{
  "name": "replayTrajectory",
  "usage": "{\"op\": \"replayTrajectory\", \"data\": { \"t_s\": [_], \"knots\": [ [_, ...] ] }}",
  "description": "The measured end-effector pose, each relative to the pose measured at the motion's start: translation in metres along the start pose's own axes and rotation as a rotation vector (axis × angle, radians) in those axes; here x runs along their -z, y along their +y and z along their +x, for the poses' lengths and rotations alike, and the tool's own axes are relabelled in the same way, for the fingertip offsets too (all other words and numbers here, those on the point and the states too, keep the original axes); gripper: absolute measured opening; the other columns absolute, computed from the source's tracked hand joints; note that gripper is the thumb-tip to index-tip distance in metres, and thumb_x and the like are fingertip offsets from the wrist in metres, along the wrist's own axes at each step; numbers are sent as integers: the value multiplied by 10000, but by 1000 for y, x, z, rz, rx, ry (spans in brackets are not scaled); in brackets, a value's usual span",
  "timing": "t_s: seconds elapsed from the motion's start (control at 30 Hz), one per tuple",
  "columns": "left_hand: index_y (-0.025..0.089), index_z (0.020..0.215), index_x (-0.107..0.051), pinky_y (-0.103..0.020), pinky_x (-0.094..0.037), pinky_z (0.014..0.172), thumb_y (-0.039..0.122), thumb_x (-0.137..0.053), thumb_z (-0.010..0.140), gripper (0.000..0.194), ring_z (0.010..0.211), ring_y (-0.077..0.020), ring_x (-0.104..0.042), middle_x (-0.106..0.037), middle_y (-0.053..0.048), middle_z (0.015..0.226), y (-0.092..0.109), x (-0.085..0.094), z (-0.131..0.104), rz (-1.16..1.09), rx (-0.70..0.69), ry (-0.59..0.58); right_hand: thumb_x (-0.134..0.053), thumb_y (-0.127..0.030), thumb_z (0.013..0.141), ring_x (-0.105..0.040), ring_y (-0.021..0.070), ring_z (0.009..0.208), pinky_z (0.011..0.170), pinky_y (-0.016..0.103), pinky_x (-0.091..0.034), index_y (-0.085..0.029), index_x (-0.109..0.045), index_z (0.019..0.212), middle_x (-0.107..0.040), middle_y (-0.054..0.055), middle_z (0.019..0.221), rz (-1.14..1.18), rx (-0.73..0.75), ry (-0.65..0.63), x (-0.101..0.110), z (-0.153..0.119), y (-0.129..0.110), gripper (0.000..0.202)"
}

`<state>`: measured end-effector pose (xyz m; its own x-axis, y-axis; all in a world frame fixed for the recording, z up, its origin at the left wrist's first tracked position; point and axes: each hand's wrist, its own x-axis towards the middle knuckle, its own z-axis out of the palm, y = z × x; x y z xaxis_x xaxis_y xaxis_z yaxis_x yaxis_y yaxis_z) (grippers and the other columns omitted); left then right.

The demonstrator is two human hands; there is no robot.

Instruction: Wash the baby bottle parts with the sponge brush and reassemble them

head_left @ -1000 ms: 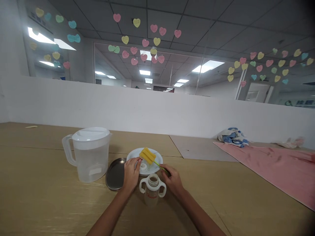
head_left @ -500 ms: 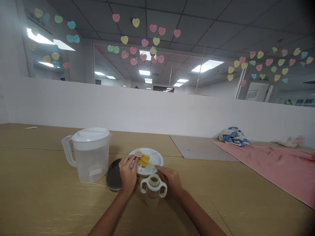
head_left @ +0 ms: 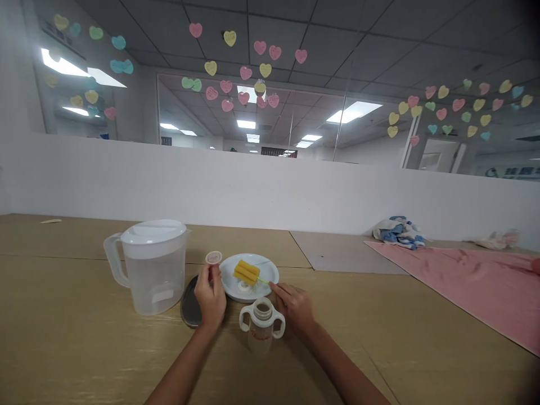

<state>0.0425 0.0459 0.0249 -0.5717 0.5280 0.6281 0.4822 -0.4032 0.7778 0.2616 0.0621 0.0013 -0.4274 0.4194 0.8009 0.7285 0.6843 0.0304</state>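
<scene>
Pinched upright in the fingertips of my left hand [head_left: 211, 295] is a small round white disc [head_left: 214, 257], like a bottle cap part. My right hand [head_left: 295, 306] closes around the thin green handle of a yellow sponge brush [head_left: 247, 272]. The brush head is over a white plate [head_left: 273, 269], where small white and clear pieces [head_left: 244, 286] lie partly hidden under it. Between my forearms stands an uncapped baby bottle [head_left: 261, 332] with two white side handles and red lettering. A dark round tray [head_left: 189, 306] lies partly behind my left hand.
A lidded clear plastic pitcher [head_left: 158, 275] stands to the left. Far right, a pink cloth [head_left: 468, 281] covers part of the table, with a crumpled blue and white cloth [head_left: 400, 232] behind it. A low white wall [head_left: 261, 191] with glass above borders the table's back.
My left hand has moved left with the disc, away from the sponge brush. The brush head has shifted slightly and shows more fully over the plate.
</scene>
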Motion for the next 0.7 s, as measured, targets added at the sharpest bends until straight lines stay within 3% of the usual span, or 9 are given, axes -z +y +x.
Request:
{"op": "replayTrajectory", "data": {
  "t_s": [0.1, 0.23, 0.43, 0.6, 0.7],
  "knots": [
    [203, 987, -575, -275, -438, 729, 442, -390, 870, 325, 763, -172, -557, -600, -39, 867, -10, 2, 8, 83, -8, 39, -409, -108, 813, -641, 137, 701, 610, 217, -470, -212, -664, 1066, -706, 62, 855, -62, -101, 28, -3, 0, 2, 374],
    [200, 941, -618, -295, -446, 722, 415, -433, 836, 302, 732, -178, -566, -596, -36, 839, -29, 4, 18, 240, 137, -16, -384, -123, 829, -625, 136, 645, 565, 218, -438, -200, -667, 1052, -698, 45, 802, -136, -203, 39, -4, 0, 3, 369],
    [193, 831, -635, -302, -467, 691, 284, -483, 772, 187, 756, -204, -617, -631, -50, 793, -55, 1, 22, 296, 238, -51, -385, -128, 826, -621, 134, 648, 565, 216, -428, -207, -659, 1058, -693, 38, 804, -131, -222, 25, -2, 1, 3, 368],
    [189, 909, -609, -304, -471, 726, 186, -505, 702, 231, 829, -213, -623, -632, -62, 840, -67, -6, 21, 324, 259, -79, -381, -134, 829, -624, 136, 652, 580, 221, -439, -208, -663, 1044, -697, 41, 822, -116, -226, 32, -2, 1, 2, 362],
    [169, 948, -570, -304, -477, 659, 191, -484, 710, 253, 795, -218, -624, -620, -77, 837, -71, -8, 21, 322, 252, -89, -376, -133, 830, -628, 141, 661, 576, 224, -439, -208, -659, 1051, -698, 39, 834, -129, -238, 19, -3, 1, 2, 367]
  ]
}}
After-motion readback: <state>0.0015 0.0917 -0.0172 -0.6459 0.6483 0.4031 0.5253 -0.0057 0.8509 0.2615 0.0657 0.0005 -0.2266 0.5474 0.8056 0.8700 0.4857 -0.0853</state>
